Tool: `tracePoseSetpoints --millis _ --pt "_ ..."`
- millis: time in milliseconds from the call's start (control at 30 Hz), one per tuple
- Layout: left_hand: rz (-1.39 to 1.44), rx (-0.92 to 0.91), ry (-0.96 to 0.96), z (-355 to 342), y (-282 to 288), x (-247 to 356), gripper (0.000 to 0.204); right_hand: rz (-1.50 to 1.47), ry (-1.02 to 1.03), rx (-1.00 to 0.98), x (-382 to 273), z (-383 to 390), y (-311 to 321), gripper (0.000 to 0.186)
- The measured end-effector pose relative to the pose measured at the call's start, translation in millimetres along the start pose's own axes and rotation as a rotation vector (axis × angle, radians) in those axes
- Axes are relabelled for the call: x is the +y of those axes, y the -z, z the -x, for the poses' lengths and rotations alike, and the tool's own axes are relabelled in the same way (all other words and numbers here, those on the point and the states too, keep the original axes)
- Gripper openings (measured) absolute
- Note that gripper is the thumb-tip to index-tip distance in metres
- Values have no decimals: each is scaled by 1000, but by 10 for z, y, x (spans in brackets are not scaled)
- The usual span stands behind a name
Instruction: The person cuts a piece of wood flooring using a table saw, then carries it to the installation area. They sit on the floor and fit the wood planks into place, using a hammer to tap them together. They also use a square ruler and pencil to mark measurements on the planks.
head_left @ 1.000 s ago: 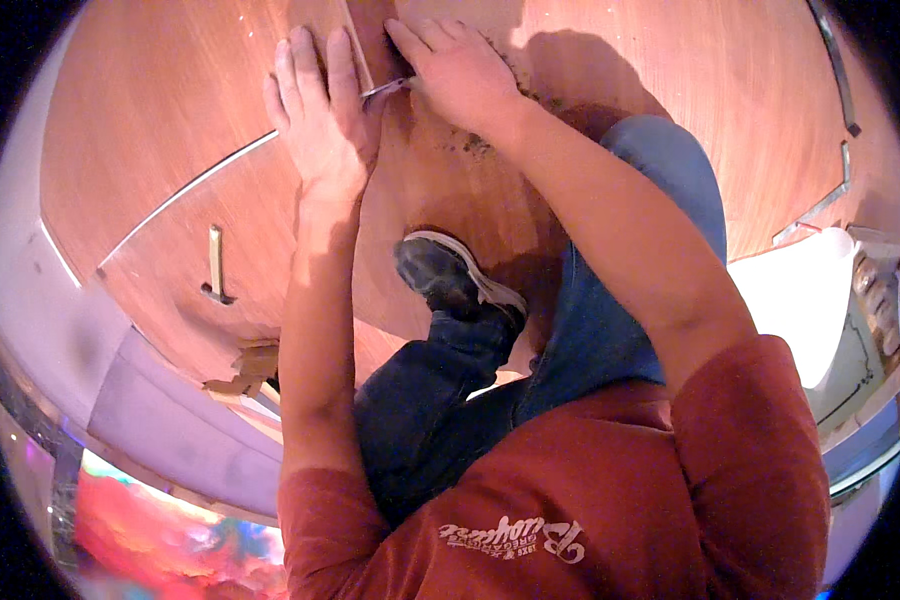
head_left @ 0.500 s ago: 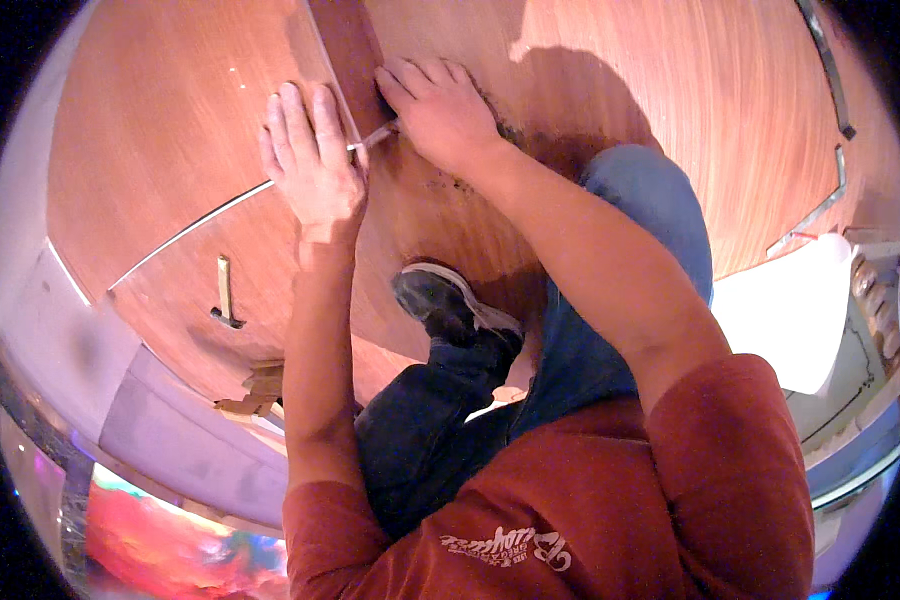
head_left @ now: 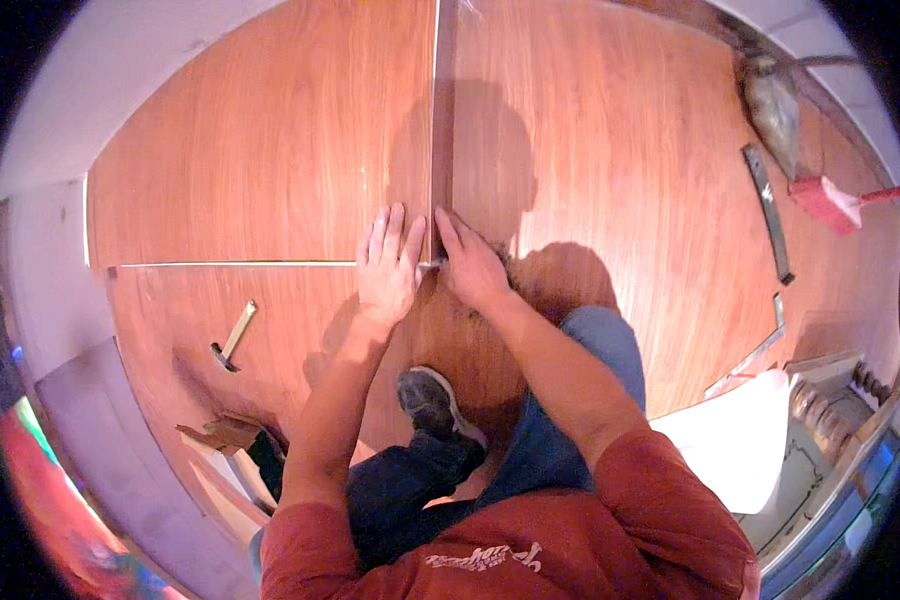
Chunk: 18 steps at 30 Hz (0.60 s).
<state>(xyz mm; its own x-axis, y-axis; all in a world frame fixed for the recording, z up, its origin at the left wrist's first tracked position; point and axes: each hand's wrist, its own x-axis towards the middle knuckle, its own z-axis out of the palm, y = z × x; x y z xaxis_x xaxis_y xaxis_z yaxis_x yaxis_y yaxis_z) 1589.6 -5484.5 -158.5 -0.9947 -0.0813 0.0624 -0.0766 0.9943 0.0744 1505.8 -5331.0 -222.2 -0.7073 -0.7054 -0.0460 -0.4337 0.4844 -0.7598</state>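
My left hand (head_left: 390, 262) lies flat on a large wood-grain panel (head_left: 260, 140), fingers stretched forward, just left of the seam. Beside it, my right hand (head_left: 473, 265) rests with extended fingers against the near end of a narrow, dark reddish-brown strip (head_left: 443, 140). This strip runs straight away from me, with a pale edge along its left side. Both hands are close together, where the strip meets a white-edged cross seam (head_left: 240, 263). What lies beneath my right fingers is hidden. A hammer (head_left: 235, 335) with a pale handle lies to the left.
At right are a dark metal bar (head_left: 768, 215), a pink broom head (head_left: 828, 205), a plastic bag (head_left: 773, 110) and a white sheet (head_left: 735, 440) beside a box of items. Torn cardboard (head_left: 220, 437) lies at lower left. My shoe (head_left: 428, 400) rests on the wood surface near my hands.
The view has turned, so the strip now runs straight ahead and the cross seam looks level. My right hand has come down to the strip's near end, closer beside my left.
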Motion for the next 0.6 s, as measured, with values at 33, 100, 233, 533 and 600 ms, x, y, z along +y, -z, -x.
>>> tracePoseSetpoints --millis 33,100,233,533,600 --pt "5 11 2 -26 32 0 79 -8 22 18 -4 -14 2 76" --pt "25 19 26 9 79 6 80 -40 43 27 -94 -5 33 81" --pt "80 29 44 17 175 21 82 -63 56 8 -118 -1 58 93" --pt "295 116 40 38 473 -307 70 -50 -32 -103 -126 -36 12 93" --pt "379 191 198 104 556 -603 64 -49 -18 -69 -84 -54 -19 91"
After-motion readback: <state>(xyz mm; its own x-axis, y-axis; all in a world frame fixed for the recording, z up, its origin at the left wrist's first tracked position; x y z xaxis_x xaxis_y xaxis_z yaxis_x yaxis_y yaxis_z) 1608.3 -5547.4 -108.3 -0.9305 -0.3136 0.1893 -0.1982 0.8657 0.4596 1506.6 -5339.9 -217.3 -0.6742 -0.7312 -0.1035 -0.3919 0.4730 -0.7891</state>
